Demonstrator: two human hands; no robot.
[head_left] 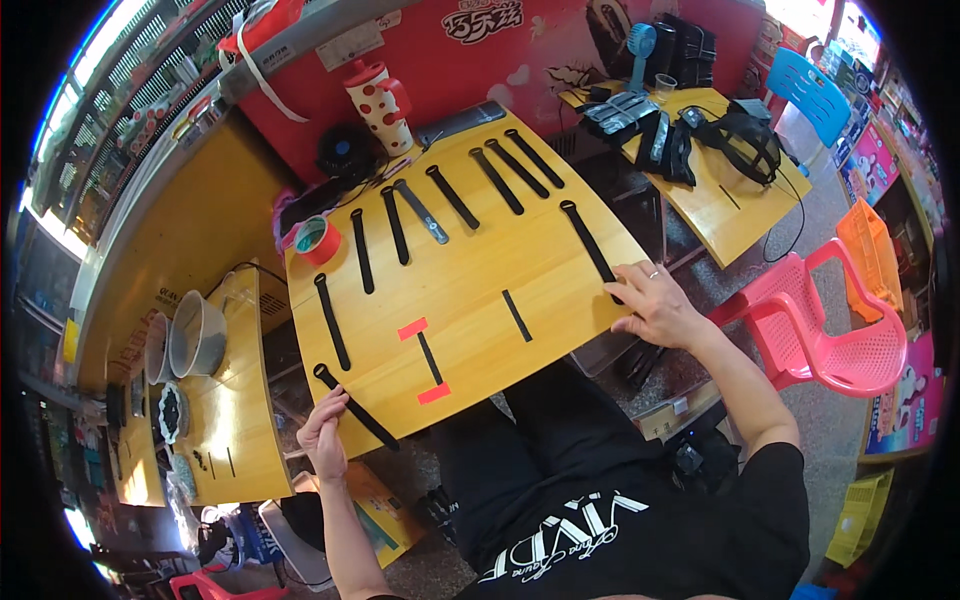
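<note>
The black strap (355,408) is lying along the wooden table's (480,270) near-left edge, at about eight o'clock from the table's middle. The left hand (323,432) is pinching its lower part, fingers closed on it. The right hand (655,303) is pressing flat and open on another long strap's (590,248) end, at three o'clock. Judging by the even row of straps (450,195) at twelve o'clock, keeping each one straight and level while placing looks best.

Black strap (356,407) flat at table's near-left edge; 2nd black strap (590,246) diagonal at right edge
</note>
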